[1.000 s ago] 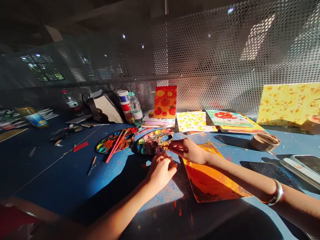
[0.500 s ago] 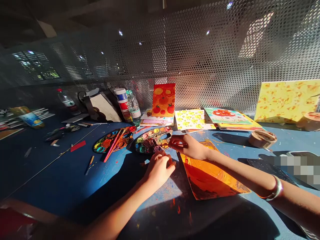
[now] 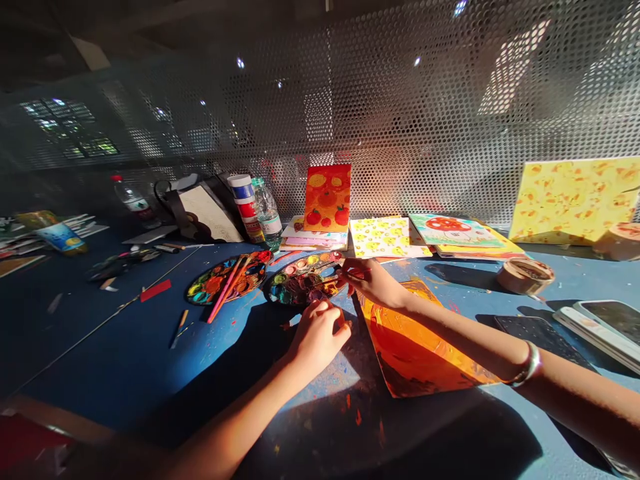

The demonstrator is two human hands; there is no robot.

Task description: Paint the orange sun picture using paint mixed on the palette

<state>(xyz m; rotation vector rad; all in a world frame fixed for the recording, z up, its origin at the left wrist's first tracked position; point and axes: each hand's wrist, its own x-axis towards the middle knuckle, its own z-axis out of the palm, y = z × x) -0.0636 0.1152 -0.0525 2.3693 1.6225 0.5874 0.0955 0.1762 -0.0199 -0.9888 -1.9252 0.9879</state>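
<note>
**Brush aimed left at the palette**

Right hand (image 3: pixel 373 285) has a thin brush (image 3: pixel 330 280) in a narrow pinch, its long axis running left from the fingers over the paint palette (image 3: pixel 300 263). Left hand (image 3: pixel 320 337) curls just below, can't tell if it's holding anything.

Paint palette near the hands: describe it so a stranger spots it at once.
On the blue table, under the orange tomato painting, two palettes lie side by side. It is the one nearer the right hand, a thin brush over it; the other has pink brushes lying across it.
</note>
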